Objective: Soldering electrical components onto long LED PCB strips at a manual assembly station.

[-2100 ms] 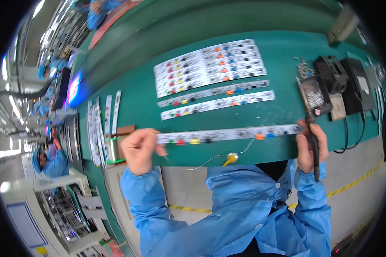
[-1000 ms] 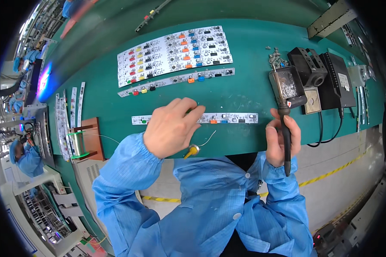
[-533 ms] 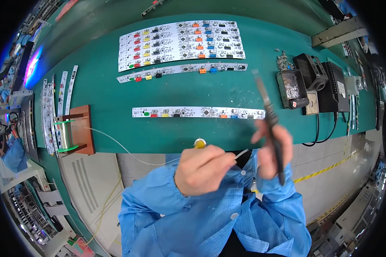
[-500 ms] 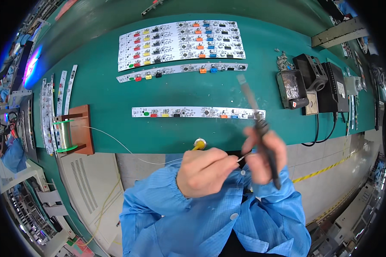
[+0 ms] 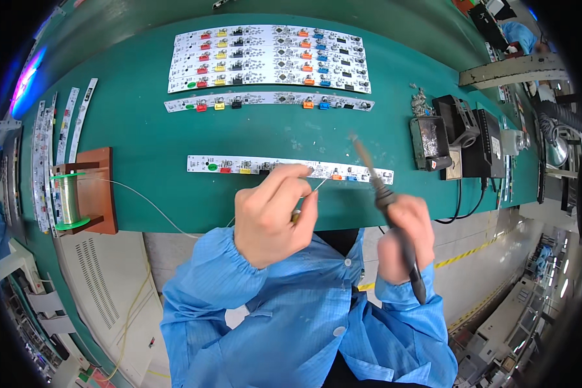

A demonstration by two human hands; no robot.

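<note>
My left hand (image 5: 275, 216) pinches a thin solder wire (image 5: 145, 202) that runs back to a spool (image 5: 69, 200) on a wooden stand at the left. The wire's end pokes out toward a long white circuit strip (image 5: 239, 165) with coloured parts, lying on the green bench (image 5: 142, 139). My right hand (image 5: 404, 236) grips a black soldering iron (image 5: 385, 197), with its tip raised just above the strip's right end. Both sleeves are blue.
Several more white circuit strips (image 5: 268, 55) lie at the back of the bench, one single strip (image 5: 265, 100) in front of them. A black soldering station and iron holder (image 5: 462, 136) stand at the right. Narrow strips (image 5: 52, 142) line the left edge.
My left hand has come forward from my chest to the near strip with the wire. The soldering iron in my right hand has swung down toward the strip's right end.
</note>
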